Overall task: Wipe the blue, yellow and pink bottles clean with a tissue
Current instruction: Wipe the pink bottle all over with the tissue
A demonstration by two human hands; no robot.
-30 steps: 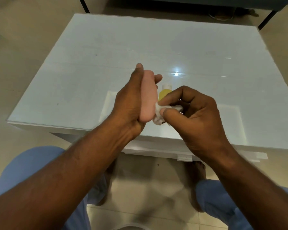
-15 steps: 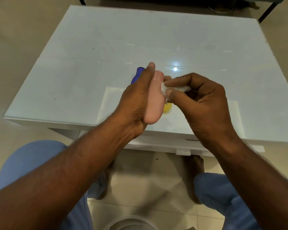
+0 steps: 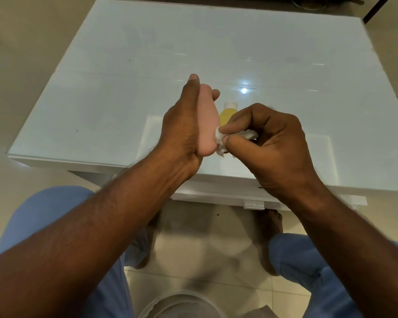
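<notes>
My left hand (image 3: 182, 129) grips the pink bottle (image 3: 207, 125) above the near part of the white glass table (image 3: 101, 99), its cap end pointing away from me. My right hand (image 3: 269, 143) pinches a crumpled white tissue (image 3: 221, 141) and presses it against the bottle's lower right side. The yellow bottle (image 3: 226, 114) with a pale cap lies on the table just behind, partly hidden by my right fingers. The blue bottle is hidden behind my left hand.
The table's near edge (image 3: 216, 177) runs just under my wrists. My knees in blue trousers and bare feet are below it on the tiled floor. A pale round bin rim (image 3: 179, 301) sits between my legs at the bottom.
The tissue has slid from the upper part of the pink bottle down to its lower end. The blue bottle's tip, seen half a second ago, is now hidden.
</notes>
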